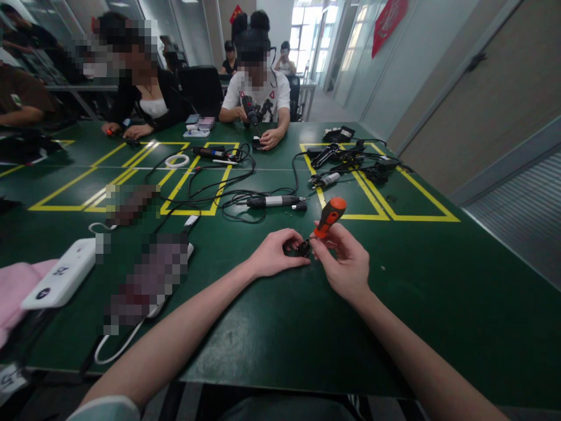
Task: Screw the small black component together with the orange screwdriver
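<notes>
My left hand (276, 254) is closed around a small black part (301, 249) just above the green table (416, 304). My right hand (344, 260) grips a screwdriver with an orange and black handle (329, 216), its tip pointing down into the black part. Both hands meet at the middle of the table, close to my edge.
A black and silver electric tool (274, 202) with tangled black cables lies just beyond my hands. More tools and cables (350, 161) sit at the far right inside yellow tape lines. A white power bank (61, 275) lies left. Two people sit across the table, one holding a tool (250, 111).
</notes>
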`<state>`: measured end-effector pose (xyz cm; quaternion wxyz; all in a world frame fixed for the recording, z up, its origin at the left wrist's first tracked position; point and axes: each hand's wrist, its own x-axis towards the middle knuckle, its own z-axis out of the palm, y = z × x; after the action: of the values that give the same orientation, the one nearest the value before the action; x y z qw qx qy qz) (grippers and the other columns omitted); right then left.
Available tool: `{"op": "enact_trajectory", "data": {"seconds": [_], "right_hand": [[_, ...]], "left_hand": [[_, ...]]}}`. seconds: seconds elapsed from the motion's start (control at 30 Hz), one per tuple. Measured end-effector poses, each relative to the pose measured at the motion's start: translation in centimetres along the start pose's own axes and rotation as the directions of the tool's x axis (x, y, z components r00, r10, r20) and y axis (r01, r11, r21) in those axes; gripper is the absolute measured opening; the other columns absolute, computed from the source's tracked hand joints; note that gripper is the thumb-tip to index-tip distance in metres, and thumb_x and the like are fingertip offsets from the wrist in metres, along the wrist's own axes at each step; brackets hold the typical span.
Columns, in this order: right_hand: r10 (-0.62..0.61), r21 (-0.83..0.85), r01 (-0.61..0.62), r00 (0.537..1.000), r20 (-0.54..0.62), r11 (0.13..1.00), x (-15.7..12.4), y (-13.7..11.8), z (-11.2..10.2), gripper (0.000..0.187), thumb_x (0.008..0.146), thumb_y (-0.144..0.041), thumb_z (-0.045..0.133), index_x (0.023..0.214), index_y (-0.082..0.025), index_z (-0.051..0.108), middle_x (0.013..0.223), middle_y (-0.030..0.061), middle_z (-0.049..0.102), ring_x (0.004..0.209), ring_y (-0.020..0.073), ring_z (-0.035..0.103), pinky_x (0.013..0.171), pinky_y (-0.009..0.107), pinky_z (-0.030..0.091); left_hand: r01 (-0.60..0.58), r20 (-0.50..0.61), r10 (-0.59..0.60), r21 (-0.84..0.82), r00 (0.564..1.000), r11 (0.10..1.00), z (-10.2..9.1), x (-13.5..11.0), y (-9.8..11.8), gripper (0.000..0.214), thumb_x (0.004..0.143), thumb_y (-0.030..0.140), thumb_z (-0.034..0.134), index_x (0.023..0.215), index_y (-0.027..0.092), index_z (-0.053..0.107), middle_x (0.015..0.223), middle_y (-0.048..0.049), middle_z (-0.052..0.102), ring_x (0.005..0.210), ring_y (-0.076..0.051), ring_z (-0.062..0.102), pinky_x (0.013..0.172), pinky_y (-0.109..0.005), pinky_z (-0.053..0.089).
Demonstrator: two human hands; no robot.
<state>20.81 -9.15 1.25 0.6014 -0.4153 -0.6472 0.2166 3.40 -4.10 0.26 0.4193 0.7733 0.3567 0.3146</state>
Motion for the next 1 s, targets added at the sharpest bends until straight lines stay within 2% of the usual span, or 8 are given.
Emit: {"op": "enact_trajectory", "data": {"seconds": [0.27,0.43,0.57,0.73,0.87,1.0], "right_hand": [[-0.077,-0.063,0.078,0.997,0.011,0.995,0.3,-0.4,-0.2,0.02,0.093,-0.02,0.068,0.112,-0.026,0.074,0.088,0.0018,0.068,0.077,0.0165,0.066,0.06,0.029,0.058],[-0.04,-0.036,0.038,0.998,-0.048,0.999,-0.1,0.3,0.0,0.035,0.09,-0.024,0.073,0.124,-0.026,0.069,0.093,0.0028,0.074,0.077,0.0179,0.071,0.063,0.031,0.063],[-0.019,0.004,0.019,0.999,-0.051,1.0,-0.3,0.5,0.0,0.041,0.092,-0.023,0.069,0.132,-0.027,0.064,0.1,0.0046,0.075,0.08,0.0187,0.073,0.063,0.032,0.064],[0.02,-0.009,-0.02,1.0,-0.015,1.0,-0.1,0.1,-0.1,0.027,0.093,-0.025,0.069,0.12,-0.024,0.069,0.093,0.0033,0.073,0.074,0.0168,0.069,0.062,0.032,0.063],[-0.016,-0.033,0.016,1.0,-0.01,0.999,0.0,-0.1,-0.1,0.014,0.093,-0.026,0.068,0.106,-0.024,0.073,0.094,0.0035,0.071,0.075,0.017,0.068,0.058,0.03,0.061],[-0.02,-0.024,0.019,0.999,-0.049,1.0,-0.1,0.2,0.0,0.022,0.091,-0.024,0.072,0.114,-0.024,0.072,0.094,0.0029,0.073,0.075,0.0171,0.07,0.059,0.03,0.062]], "left_hand": [[-0.018,-0.002,0.018,-0.017,1.0,1.0,0.1,0.1,-0.2,0.038,0.073,0.039,0.087,0.096,0.016,0.067,0.086,0.0011,0.064,0.076,-0.014,0.056,0.073,-0.027,0.048],[-0.01,-0.001,0.01,-0.014,1.0,1.0,0.1,0.0,-0.1,0.037,0.074,0.039,0.086,0.095,0.016,0.067,0.086,0.0007,0.064,0.076,-0.014,0.057,0.073,-0.027,0.047],[-0.012,0.004,0.012,-0.019,1.0,1.0,0.0,0.0,-0.1,0.038,0.073,0.039,0.087,0.096,0.017,0.067,0.086,0.0007,0.064,0.075,-0.014,0.056,0.072,-0.027,0.047],[0.006,0.008,-0.006,-0.003,1.0,1.0,0.0,0.0,-0.1,0.039,0.073,0.041,0.087,0.097,0.017,0.068,0.087,0.0004,0.065,0.076,-0.014,0.056,0.073,-0.027,0.048],[0.003,0.003,-0.003,-0.005,1.0,1.0,0.0,0.0,-0.1,0.039,0.072,0.04,0.087,0.097,0.017,0.068,0.088,0.0003,0.066,0.077,-0.014,0.057,0.074,-0.028,0.048],[-0.003,0.006,0.003,-0.005,1.0,1.0,0.0,0.0,0.0,0.038,0.073,0.039,0.087,0.097,0.017,0.068,0.088,0.0,0.066,0.077,-0.014,0.057,0.074,-0.027,0.049]]}}
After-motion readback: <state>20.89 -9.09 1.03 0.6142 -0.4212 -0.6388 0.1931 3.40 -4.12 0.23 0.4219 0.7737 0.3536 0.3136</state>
